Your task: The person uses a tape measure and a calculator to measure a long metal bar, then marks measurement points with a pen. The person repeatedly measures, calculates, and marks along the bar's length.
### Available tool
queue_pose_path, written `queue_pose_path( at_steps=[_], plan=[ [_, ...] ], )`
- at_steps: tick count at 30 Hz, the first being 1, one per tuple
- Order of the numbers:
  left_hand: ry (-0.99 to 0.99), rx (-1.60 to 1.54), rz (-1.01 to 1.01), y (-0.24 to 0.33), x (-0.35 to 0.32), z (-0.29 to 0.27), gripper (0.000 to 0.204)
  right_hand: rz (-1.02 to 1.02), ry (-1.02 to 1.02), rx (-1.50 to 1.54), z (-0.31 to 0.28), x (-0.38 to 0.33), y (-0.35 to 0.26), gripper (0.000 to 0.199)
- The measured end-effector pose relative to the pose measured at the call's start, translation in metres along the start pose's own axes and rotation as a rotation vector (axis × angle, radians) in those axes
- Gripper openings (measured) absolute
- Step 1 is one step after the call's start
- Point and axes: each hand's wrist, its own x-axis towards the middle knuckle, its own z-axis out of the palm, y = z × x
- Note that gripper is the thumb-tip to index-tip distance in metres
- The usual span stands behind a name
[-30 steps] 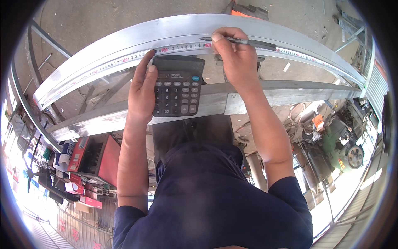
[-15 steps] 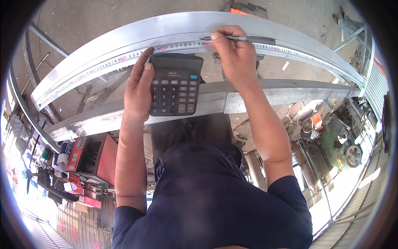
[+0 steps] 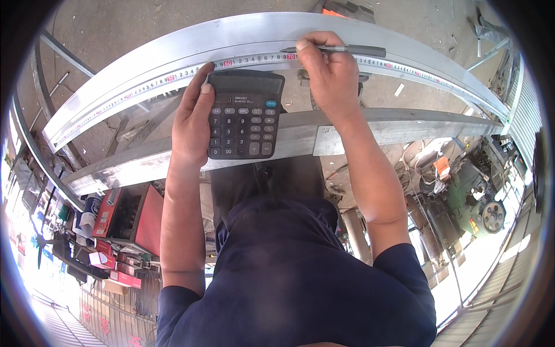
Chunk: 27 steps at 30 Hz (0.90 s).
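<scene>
Left hand grasping black calculator over nearer metal bar; unmoved since 1 second ago. Beyond, right hand clenched on dark pen, tip steady on tape measure along far aluminium rail.

Head-worn fisheye, close, facing down
</scene>
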Motion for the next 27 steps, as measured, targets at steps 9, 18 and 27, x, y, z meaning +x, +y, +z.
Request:
queue_pose_path(
  at_steps=[9,18,27],
  plan=[
    [0.002,-0.060,-0.017,-0.0018,0.0017,-0.0015,0.049,0.051,0.008,0.021,0.0000,0.0000,0.0008,0.023],
    [0.003,-0.026,-0.008,-0.0035,0.0023,-0.0034,0.051,0.073,0.015,0.018,0.0014,0.0008,0.0056,0.025],
    [0.000,-0.027,-0.018,-0.0014,0.0029,-0.0041,0.050,0.052,0.029,0.055,0.0033,0.0018,0.0023,0.022]
  ],
)
